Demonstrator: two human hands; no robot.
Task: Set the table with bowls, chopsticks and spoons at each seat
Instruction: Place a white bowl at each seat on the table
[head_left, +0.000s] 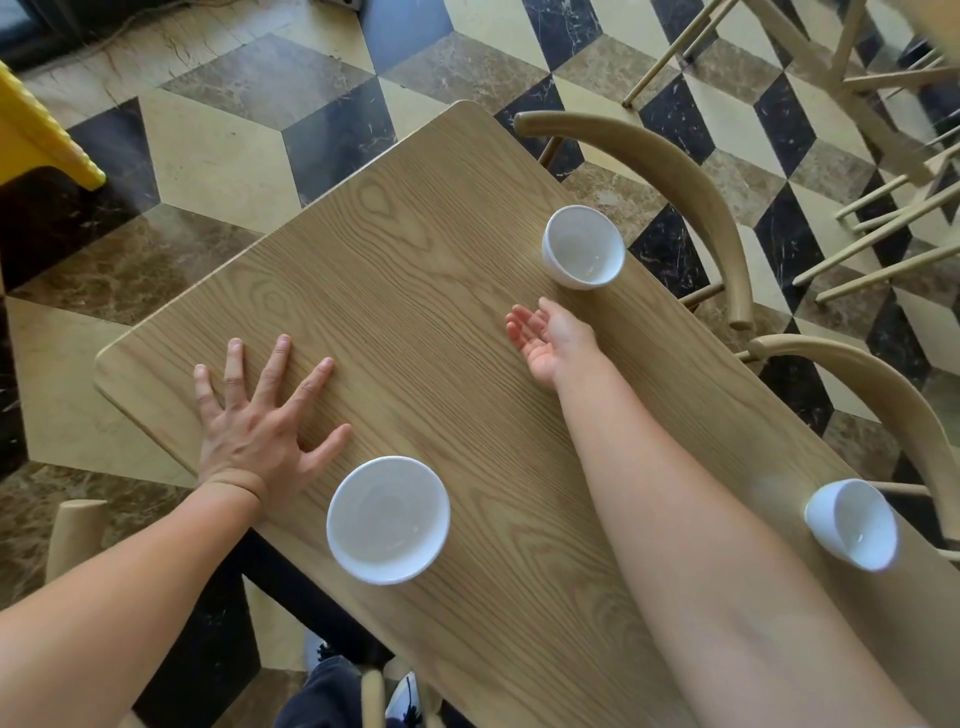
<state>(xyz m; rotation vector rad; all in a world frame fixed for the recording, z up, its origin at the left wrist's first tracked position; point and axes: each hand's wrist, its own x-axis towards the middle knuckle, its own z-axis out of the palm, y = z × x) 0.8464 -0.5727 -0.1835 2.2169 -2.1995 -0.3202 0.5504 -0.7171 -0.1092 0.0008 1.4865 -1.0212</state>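
Nearest, round white ceramic bowl (388, 519) at six o'clock; two more (583, 246) (852, 525) at two and four, overhanging wooden table (441, 218) edge, easily knocked off. Left hand (260, 415) splayed flat, right hand (545, 338) open, empty.

Cube-patterned marble floor (218, 156) in cream, brown, black. Curved pale wooden chair backs (691, 192) at three o'clock. Yellow plastic object (36, 135) at ten o'clock.

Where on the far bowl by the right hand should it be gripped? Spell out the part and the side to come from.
Grip the far bowl by its rim, from above on the side facing the right hand. It stands upright and empty with its mouth open, so a thumb can probably hook inside while the fingers press the rounded outer wall. The right hand is open, apart from it; a chair crowds the far side.
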